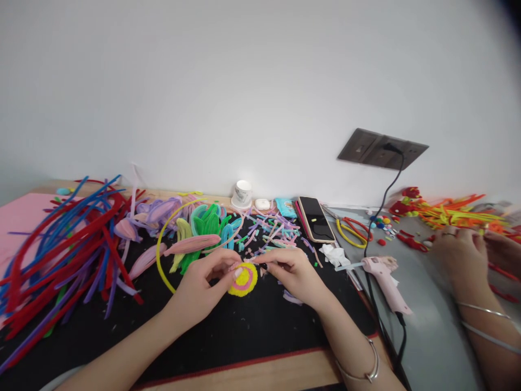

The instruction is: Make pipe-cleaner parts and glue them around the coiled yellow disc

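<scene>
My left hand [209, 279] pinches the upper left rim of a small round coil of pipe cleaner [245, 289], made of yellow and pink rings. The fingers of my right hand [295, 271] are pinched together by the coil's upper right rim; what lies between them is too small to make out. A long yellow pipe cleaner [158, 255] bends in an arc behind my left hand. Just beyond that hand lie a pink fuzzy petal [193, 244] and green fuzzy leaves [207, 221]. Short cut pipe cleaner pieces [280, 231] are scattered beyond my right hand.
Red, blue and purple pipe cleaners [77, 244] pile up at left. Along the back stand a white cup [243, 191] and a phone [315, 220]. Scissors [353, 232] and a corded glue gun [386, 279] lie right. Another person's hands [462, 258] work at far right.
</scene>
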{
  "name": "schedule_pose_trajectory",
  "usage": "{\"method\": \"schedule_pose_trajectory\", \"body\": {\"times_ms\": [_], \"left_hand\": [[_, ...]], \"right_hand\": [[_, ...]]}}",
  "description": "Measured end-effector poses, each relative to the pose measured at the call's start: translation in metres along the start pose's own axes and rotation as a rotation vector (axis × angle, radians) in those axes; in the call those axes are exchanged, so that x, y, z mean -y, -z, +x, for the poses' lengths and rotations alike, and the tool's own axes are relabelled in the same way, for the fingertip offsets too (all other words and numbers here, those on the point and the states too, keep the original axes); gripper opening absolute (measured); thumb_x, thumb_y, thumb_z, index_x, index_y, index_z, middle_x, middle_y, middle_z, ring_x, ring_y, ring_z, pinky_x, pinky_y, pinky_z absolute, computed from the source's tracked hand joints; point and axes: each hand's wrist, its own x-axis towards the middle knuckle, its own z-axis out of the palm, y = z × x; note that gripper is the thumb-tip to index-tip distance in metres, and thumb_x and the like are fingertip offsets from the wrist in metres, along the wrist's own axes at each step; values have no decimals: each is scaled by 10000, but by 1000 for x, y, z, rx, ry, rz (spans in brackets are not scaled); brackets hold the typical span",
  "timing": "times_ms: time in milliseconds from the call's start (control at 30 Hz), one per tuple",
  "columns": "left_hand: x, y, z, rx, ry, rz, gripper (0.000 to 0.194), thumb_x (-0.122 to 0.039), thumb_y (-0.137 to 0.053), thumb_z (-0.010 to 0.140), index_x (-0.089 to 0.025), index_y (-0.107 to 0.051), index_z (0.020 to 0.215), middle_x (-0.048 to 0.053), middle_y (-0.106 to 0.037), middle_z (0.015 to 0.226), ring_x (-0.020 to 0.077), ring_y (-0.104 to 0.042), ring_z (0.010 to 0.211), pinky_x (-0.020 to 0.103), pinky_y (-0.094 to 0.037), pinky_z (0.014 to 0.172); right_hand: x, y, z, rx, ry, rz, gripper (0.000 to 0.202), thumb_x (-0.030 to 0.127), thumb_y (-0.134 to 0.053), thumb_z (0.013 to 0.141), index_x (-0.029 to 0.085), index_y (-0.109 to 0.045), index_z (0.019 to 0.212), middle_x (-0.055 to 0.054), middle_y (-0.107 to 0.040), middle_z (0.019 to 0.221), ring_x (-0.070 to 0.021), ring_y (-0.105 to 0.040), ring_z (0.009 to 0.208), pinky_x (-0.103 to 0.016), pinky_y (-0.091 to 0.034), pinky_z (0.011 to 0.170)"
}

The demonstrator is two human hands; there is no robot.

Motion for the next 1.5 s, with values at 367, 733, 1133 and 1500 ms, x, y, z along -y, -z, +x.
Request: {"method": "schedule_pose_trajectory", "body": {"times_ms": [367,733,1133,1500], "left_hand": [[-1,-1,1,29,18,6,126,-272,-541,827,-203,-559,932,14,-656,829,176,-629,761,275,-505,673],[1,0,2,45,32,31,163,-301,-541,831,-202,-567,958,23,-665,861,183,-632,765,279,-501,662],[1,1,1,44,14,70,169,-285,-539,831,-201,-595,967,26,-667,895,176,-640,790,268,-508,692],[2,0,1,21,35,20,141,-284,-554,820,-205,-552,938,19,-666,844,179,-649,785,277,-517,686]], "right_hand": [[-3,-2,0,-18,39,-32,306,50,-478,820,190,-698,982,-22,-702,863,-113,-608,706,-206,-439,630],[-4,-3,0,-25,61,-23,323,46,-480,824,208,-695,1004,-19,-697,838,-112,-619,707,-204,-448,633],[-3,-3,0,-36,97,-43,307,49,-487,828,209,-696,986,-12,-698,833,-105,-618,712,-197,-447,644],[0,-2,1,-31,99,-56,300,46,-486,828,200,-696,977,-12,-695,822,-96,-600,683,-185,-429,612]]}}
